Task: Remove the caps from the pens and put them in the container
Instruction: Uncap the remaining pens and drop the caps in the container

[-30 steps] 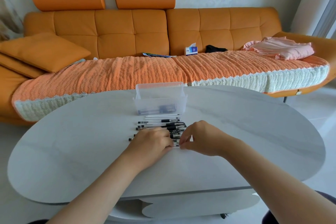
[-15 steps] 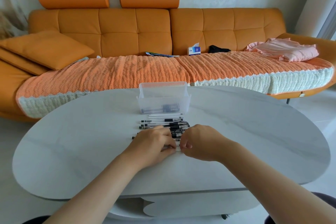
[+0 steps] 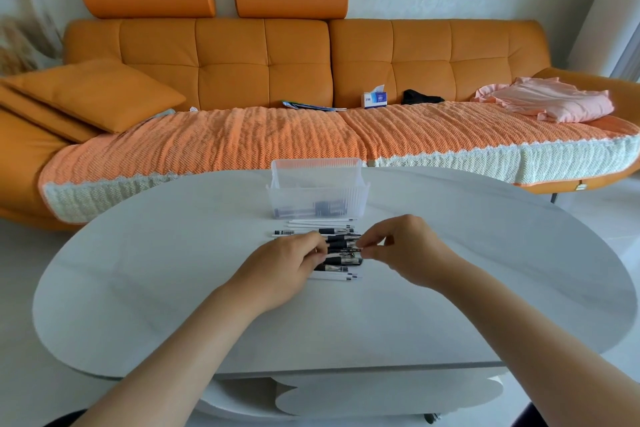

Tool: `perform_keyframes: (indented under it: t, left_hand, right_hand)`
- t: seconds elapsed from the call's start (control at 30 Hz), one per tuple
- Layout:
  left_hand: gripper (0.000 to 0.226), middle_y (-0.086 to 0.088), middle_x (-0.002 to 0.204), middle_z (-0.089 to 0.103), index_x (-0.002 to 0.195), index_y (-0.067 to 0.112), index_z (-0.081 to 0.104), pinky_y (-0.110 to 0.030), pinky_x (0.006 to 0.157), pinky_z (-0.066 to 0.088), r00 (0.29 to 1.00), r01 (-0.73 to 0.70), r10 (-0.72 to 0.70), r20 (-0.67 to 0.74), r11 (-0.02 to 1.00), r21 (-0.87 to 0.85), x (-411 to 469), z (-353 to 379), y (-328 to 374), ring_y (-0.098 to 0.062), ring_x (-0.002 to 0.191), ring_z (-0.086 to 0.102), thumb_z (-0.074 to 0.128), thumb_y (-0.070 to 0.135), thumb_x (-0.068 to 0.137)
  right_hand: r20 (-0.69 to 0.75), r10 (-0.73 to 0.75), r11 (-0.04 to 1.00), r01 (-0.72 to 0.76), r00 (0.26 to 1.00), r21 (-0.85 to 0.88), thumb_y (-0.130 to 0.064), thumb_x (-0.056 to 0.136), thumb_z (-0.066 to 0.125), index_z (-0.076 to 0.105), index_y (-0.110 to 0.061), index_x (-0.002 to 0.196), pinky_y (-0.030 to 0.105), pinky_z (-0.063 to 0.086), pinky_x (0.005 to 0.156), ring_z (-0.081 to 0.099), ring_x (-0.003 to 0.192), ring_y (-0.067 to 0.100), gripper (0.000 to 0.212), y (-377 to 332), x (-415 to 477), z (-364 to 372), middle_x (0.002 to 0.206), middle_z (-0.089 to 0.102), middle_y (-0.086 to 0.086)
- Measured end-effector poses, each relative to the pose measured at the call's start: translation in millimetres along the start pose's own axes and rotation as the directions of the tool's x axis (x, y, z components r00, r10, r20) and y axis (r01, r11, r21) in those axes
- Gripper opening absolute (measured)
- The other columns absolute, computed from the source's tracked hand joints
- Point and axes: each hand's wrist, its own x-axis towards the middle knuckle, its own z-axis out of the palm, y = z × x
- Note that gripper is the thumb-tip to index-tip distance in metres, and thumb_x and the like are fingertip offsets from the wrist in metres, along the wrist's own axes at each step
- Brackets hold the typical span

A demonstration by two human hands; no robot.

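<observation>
Step in hand: uncapping one pen. The left hand (image 3: 287,269) is gripping the barrel of a black-and-white plastic pen (image 3: 346,249) over the row of pens (image 3: 341,260) lying on the white oval table (image 3: 173,270). The right hand (image 3: 412,250) is pinching that pen's right end. The hands are sitting close together, not touching.

Next move, by judgement: pull straight apart, then reach to the clear ribbed plastic container (image 3: 360,198) standing just behind the row.

The fingertips are hiding the cap. The container's dark contents are showing only as a blur.
</observation>
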Motion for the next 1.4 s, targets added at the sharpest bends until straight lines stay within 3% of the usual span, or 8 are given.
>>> perform_keyframes:
  t: [0.43,0.67,0.87,1.07,1.2,1.4]
  left_hand:
    - [0.01,0.018,0.087,0.056,0.1,0.026,0.058,-0.028,0.072,0.047,0.999,0.031,-0.03,0.011,0.998,-0.053,-1.1,-1.8,2.9,-0.004,0.081,0.053,0.052,0.034,0.098]
    - [0.01,0.018,0.088,0.057,0.101,0.027,0.058,-0.026,0.071,0.044,0.998,0.058,-0.058,0.002,0.995,-0.079,0.3,-2.1,2.5,-0.004,0.083,0.052,0.051,0.033,0.098]
    - [0.01,0.018,0.089,0.058,0.1,0.027,0.058,-0.028,0.073,0.047,0.999,0.054,-0.054,0.005,0.996,-0.076,-0.4,-3.1,3.7,-0.003,0.084,0.052,0.051,0.034,0.098]
    - [0.017,0.015,0.095,0.065,0.107,0.026,0.068,-0.027,0.079,0.05,0.998,0.06,-0.058,0.02,0.99,-0.131,-0.4,-4.2,2.8,-0.001,0.088,0.057,0.054,0.03,0.097]
    - [0.015,0.022,0.087,0.061,0.103,0.027,0.069,-0.024,0.076,0.049,0.998,0.063,-0.063,0.004,0.986,-0.155,0.1,-2.8,3.5,0.003,0.085,0.057,0.056,0.03,0.097]
    - [0.01,0.021,0.079,0.058,0.092,0.029,0.065,-0.024,0.069,0.047,0.997,-0.03,0.024,-0.071,0.995,-0.095,-4.2,1.7,6.8,-0.001,0.079,0.055,0.057,0.025,0.095]
  right_hand:
    - [0.065,-0.056,0.998,0.055,0.996,0.017,-0.019,0.089,0.072,0.072,-0.024,0.083,0.007,0.033,0.046,0.045,0.043,-0.001,0.008,-13.0,-4.6,10.1,0.045,0.05,-0.033]
    - [-0.018,-0.073,0.997,0.073,0.997,-0.008,-0.024,0.086,0.074,0.072,-0.034,0.079,0.009,0.038,0.052,0.05,0.052,0.0,0.012,-6.4,0.3,13.1,0.067,0.061,-0.034]
    - [-0.002,-0.087,0.996,0.087,0.996,-0.009,-0.02,0.088,0.071,0.073,-0.029,0.082,0.007,0.038,0.053,0.052,0.055,-0.006,0.011,-8.0,-1.8,16.9,0.06,0.056,-0.038]
    - [-0.03,-0.092,0.996,0.092,0.995,0.003,-0.025,0.087,0.073,0.074,-0.027,0.088,0.007,0.037,0.055,0.052,0.057,-0.007,0.003,-6.7,-1.4,22.6,0.078,0.067,-0.015]
    - [-0.03,-0.12,0.991,0.118,0.992,-0.062,-0.03,0.088,0.071,0.072,-0.027,0.081,0.009,0.037,0.055,0.053,0.06,-0.008,0.008,-6.0,-2.3,21.1,0.068,0.062,-0.023]
    - [0.021,-0.207,0.969,0.208,0.978,-0.133,-0.033,0.093,0.063,0.059,-0.031,0.069,0.018,0.036,0.056,0.052,0.066,0.004,0.024,-1.6,-2.2,22.3,0.066,0.057,-0.013]
